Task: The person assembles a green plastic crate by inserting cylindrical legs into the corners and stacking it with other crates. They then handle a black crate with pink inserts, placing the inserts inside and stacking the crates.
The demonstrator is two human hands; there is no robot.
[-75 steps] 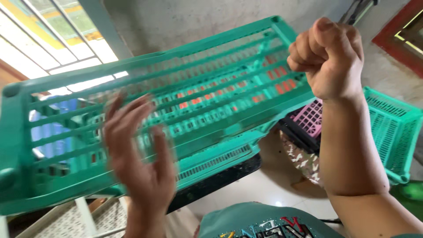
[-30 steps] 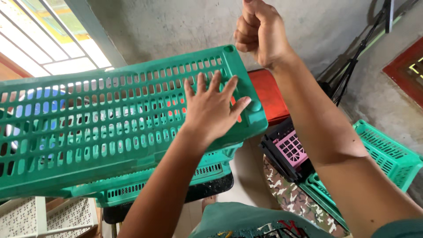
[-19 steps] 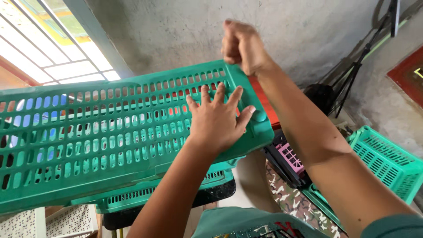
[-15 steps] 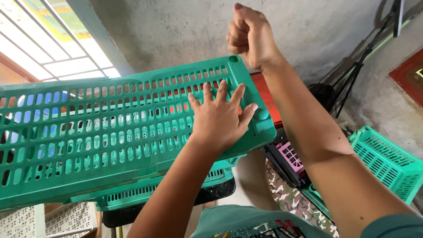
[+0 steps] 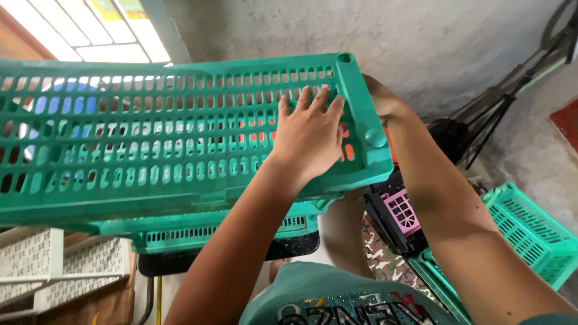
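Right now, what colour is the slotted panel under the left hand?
Green: the slotted plastic panel under the left hand is teal-green all over, seen in the head view.

Right hand (image 5: 376, 96): lowered from raised fist to behind far right corner | slotted green plastic crate (image 5: 168, 138): levelled, nearer

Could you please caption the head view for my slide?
Left hand pressed flat on a raised green slatted crate; right hand behind its corner.
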